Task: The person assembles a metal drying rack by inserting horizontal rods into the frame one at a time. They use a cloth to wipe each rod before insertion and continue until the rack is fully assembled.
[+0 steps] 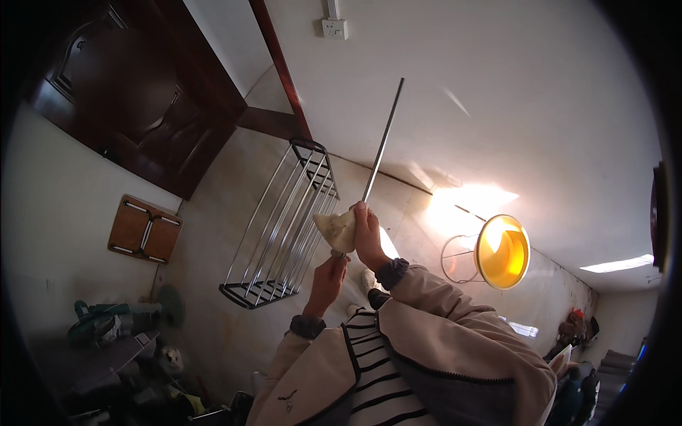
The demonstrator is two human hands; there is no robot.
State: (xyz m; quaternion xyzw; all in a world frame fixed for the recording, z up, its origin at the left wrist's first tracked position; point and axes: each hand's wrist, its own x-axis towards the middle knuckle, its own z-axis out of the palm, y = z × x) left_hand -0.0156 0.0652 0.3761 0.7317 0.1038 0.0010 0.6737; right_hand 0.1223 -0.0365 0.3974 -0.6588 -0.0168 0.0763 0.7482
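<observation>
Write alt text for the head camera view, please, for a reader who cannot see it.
The right hand presses a pale cloth around a thin metal rod, while the left hand grips the rod lower down. A wire rack stands behind, and a yellow bowl-shaped lamp glows at right.

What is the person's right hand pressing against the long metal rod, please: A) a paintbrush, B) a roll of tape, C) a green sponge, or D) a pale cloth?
D: the right hand wraps a pale cloth around the metal rod, while the left hand grips the rod's lower end, with a wire rack standing behind.
</observation>
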